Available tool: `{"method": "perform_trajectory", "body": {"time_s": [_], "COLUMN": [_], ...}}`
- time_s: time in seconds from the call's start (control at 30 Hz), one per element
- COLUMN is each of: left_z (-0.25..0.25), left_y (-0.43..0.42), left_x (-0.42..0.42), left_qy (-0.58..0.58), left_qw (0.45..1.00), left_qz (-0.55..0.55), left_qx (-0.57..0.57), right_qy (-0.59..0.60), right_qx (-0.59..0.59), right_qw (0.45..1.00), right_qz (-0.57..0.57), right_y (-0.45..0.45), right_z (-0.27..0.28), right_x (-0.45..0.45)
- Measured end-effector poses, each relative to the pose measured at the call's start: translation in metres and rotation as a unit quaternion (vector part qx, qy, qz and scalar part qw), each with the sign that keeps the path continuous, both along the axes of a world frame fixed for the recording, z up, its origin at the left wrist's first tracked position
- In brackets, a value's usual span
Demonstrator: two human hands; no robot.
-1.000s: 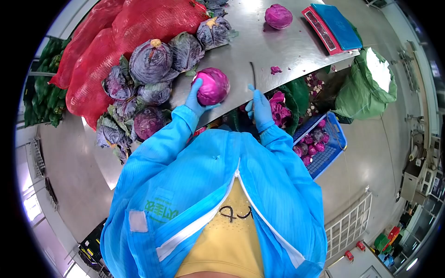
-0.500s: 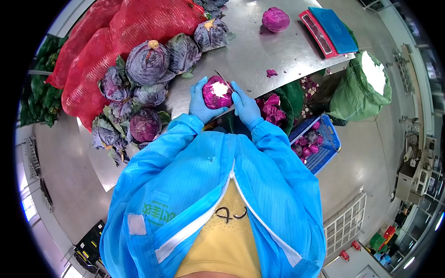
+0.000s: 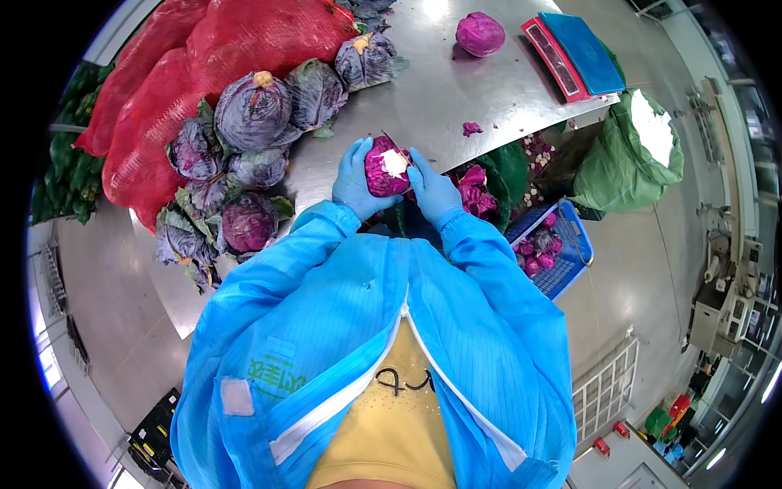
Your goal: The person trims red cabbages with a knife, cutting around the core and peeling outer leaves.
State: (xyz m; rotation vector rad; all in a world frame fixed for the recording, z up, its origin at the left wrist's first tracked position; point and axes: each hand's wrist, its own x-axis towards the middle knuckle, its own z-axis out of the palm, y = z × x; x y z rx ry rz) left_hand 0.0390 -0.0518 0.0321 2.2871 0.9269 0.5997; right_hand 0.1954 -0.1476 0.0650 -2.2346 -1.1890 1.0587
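In the middle of the head view, my left hand point(image 3: 355, 184), in a blue glove, is wrapped round the left side and underside of a red cabbage point(image 3: 379, 169). A white cut patch shows on the cabbage's upper right side. My right hand point(image 3: 434, 192), also gloved in blue, is closed at the cabbage's right side. From its fingers a thin dark knife blade point(image 3: 392, 142) points up and left along the cabbage; the handle is hidden in the hand. Loose purple leaves point(image 3: 476, 194) lie in a dark green bag point(image 3: 511, 175) just right of this hand.
Untrimmed red cabbages point(image 3: 253, 112) and red mesh sacks point(image 3: 155, 122) crowd the left of the steel table point(image 3: 407, 90). A peeled cabbage point(image 3: 481, 34) and a blue-topped scale point(image 3: 580, 53) stand at the back. Right of the table are a blue crate point(image 3: 570, 273) of small cabbages and a green sack point(image 3: 623, 167).
The cabbage has turned slightly in my hands, and its white patch now faces more to the right. The knife blade has shifted a little with my right hand. The whole view has drifted slightly.
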Motion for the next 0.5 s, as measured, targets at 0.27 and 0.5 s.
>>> {"method": "perform_trajectory", "body": {"time_s": [0.27,0.5], "left_z": [0.022,0.028], "left_y": [-0.006,-0.007], "left_x": [0.015,0.016], "left_qy": [0.091,0.107], "left_qw": [0.996,0.994], "left_qz": [0.016,0.012], "left_qx": [-0.007,-0.007], "right_qy": [0.021,0.004], "right_qx": [-0.006,-0.008], "right_qw": [0.999,0.999], "right_qz": [-0.025,-0.030], "right_y": [0.002,0.001], "right_z": [-0.012,-0.012], "right_x": [0.012,0.014]}}
